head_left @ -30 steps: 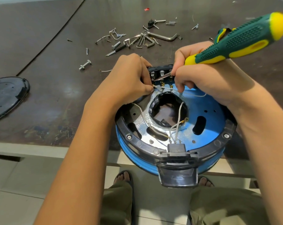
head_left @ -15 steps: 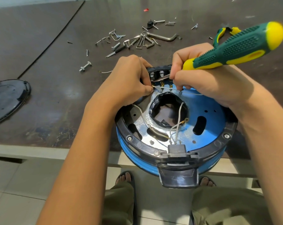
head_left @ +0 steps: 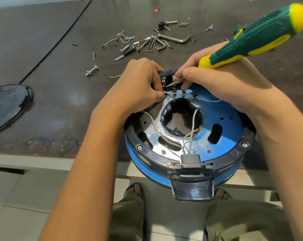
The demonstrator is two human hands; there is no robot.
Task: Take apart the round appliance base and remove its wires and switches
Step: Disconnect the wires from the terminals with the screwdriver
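Observation:
The round appliance base (head_left: 229, 122), blue with a black rim, lies upside down at the table's front edge and overhangs it. White wires (head_left: 193, 126) run across its shiny inner plate from a black socket block (head_left: 190, 160) to a black switch block (head_left: 166, 79) at the far rim. My left hand (head_left: 138, 84) pinches a white wire at the switch terminals. My right hand (head_left: 222, 84) grips a green and yellow screwdriver (head_left: 262, 33), whose metal tip points at the terminals between both hands.
Loose screws, bolts and a bunch of hex keys (head_left: 154, 42) lie scattered on the dark table (head_left: 60, 94) behind the base. A black round cover (head_left: 6, 105) lies at the left edge. Another green-yellow tool handle (head_left: 237, 33) shows behind the screwdriver. Below are my legs and sandalled feet.
The screwdriver handle has tilted slightly and the right hand has shifted a little over the terminals. The left hand keeps its pinch on the wire in the same place.

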